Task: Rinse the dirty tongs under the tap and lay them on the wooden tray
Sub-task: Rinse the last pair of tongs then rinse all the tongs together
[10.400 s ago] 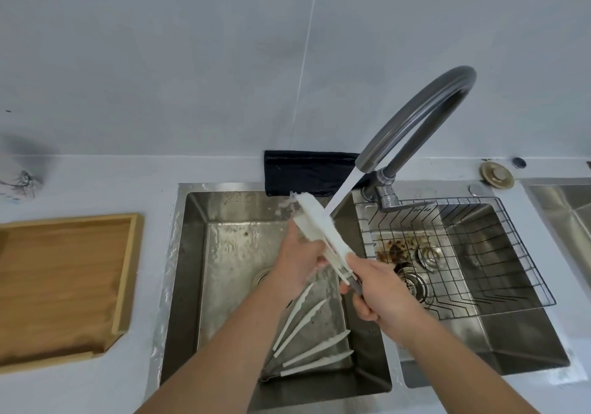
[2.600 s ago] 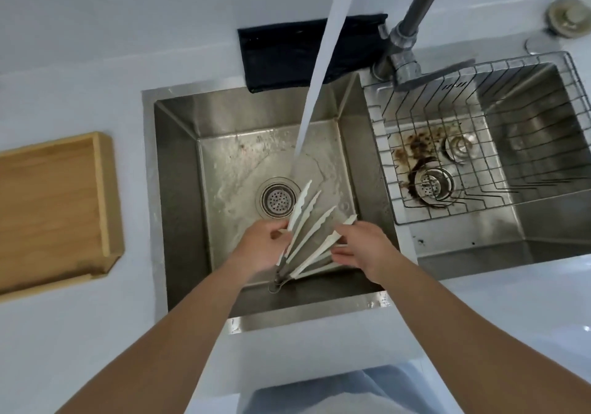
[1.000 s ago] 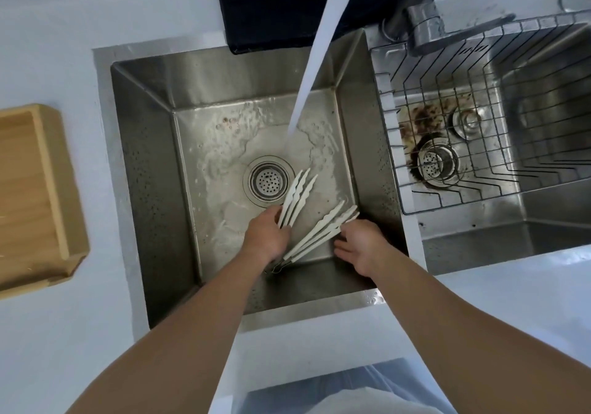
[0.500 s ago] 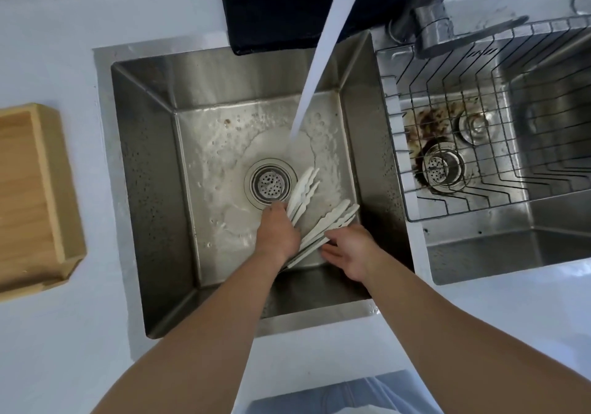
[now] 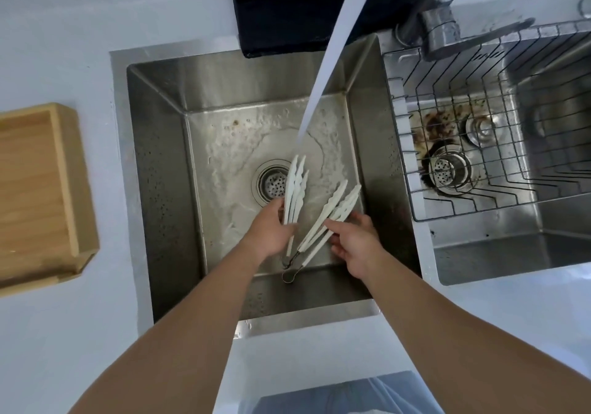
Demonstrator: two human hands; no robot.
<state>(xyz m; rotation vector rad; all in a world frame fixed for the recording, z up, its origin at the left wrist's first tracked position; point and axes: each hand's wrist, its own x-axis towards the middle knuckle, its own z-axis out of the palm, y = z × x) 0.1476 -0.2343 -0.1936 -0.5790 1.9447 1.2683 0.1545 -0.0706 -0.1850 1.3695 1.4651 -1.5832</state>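
Two pairs of white tongs are low in the left sink basin (image 5: 166, 164). My left hand (image 5: 271, 231) grips one pair of tongs (image 5: 295, 190), whose tips point up toward the drain. My right hand (image 5: 355, 241) holds the other pair of tongs (image 5: 332, 215), angled up to the right. A stream of water (image 5: 326, 71) falls from the tap (image 5: 431, 20) onto the sink floor just above the left pair's tips. The wooden tray (image 5: 38, 196) lies on the counter at the far left, with nothing visible in it.
A round drain (image 5: 271, 183) sits left of the tongs. A dark cloth (image 5: 281, 11) hangs over the sink's back edge. The right basin holds a wire rack (image 5: 499, 132) over a stained floor and strainer. White counter surrounds both basins.
Over the last second both hands closed on the two pairs of tongs and lifted them slightly off the sink floor. The left pair's tips moved up toward the falling water.
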